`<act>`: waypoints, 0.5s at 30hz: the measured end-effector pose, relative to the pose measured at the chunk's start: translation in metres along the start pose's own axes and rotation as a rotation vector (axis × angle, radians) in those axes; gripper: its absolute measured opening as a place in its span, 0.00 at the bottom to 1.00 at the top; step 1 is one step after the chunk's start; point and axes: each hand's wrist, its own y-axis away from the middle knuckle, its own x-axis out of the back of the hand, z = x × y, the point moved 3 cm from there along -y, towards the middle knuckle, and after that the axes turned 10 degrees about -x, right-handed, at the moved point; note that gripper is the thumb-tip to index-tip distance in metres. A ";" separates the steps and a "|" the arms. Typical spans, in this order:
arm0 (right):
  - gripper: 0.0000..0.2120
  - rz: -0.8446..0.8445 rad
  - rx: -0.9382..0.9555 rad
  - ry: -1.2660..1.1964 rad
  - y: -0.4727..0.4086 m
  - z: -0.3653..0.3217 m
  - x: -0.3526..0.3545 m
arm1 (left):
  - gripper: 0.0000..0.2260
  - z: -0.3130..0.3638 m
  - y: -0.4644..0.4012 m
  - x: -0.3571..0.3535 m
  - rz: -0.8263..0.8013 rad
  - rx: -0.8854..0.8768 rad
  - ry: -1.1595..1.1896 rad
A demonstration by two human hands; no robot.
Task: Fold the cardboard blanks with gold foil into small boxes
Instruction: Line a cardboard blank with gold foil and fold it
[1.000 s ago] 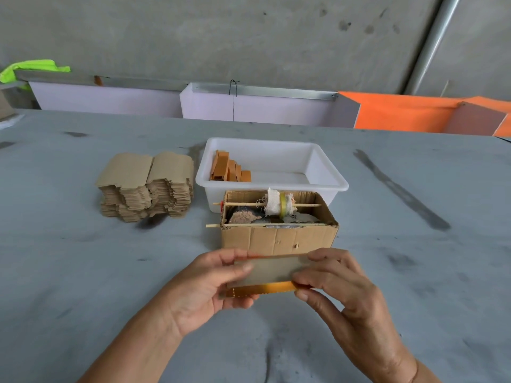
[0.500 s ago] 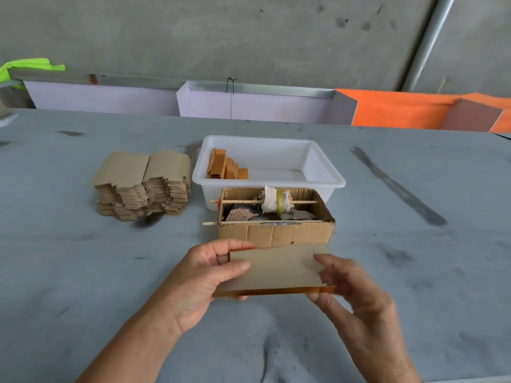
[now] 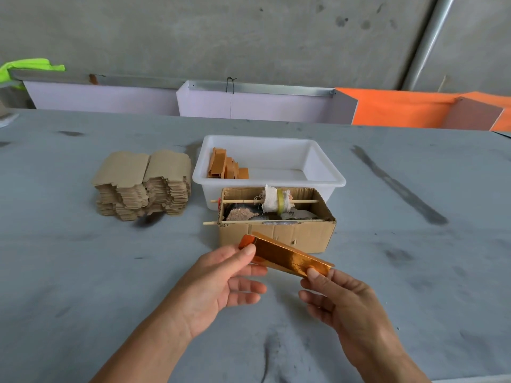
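front & centre, abt 6 o'clock of the table [image 3: 83,272]: both hands up w/ one gold foil blank [image 3: 290,255] between them, held in the air just in front of the brown carton [image 3: 276,236]
blank: folded into a long flat strip, shiny gold side facing the cam, tilted so its L end sits higher than its R end
left hand [image 3: 221,283]: thumb tip pinching the blank's L end against the fingers behind it, palm up-ish; lower fingers loosely curled & apart, not touching the blank
right hand [image 3: 343,302]: thumb tip pressed on the blank's R end, pinching it; what the index does behind it I can't tell, other fingers curled under, slightly apart
stack of blanks [image 3: 143,186]: plain brown side up, two piles side by side, abt 10 o'clock from the hands
white tub [image 3: 326,172]: 12 o'clock, right behind the carton & touching it, a few folded gold boxes [image 3: 226,167] leaning in its L corner
carton: open top, two thin wooden sticks [image 3: 243,201] across it, one w/ a roll of white cloth [image 3: 273,201] on it, greyish stuff underneath, can't tell what
far edge, 12-2 o'clock: white panels [image 3: 249,106] & orange panels [image 3: 401,109] against a concrete wall [image 3: 249,37]
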 end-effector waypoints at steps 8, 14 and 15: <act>0.10 -0.008 0.053 0.067 0.002 -0.002 0.001 | 0.07 -0.006 -0.004 -0.005 0.098 -0.020 -0.012; 0.05 -0.084 0.080 -0.033 0.003 0.003 0.000 | 0.02 -0.011 0.001 0.001 0.126 -0.253 -0.092; 0.03 -0.087 0.099 -0.046 0.003 0.004 0.000 | 0.02 -0.011 0.002 0.001 0.121 -0.299 -0.113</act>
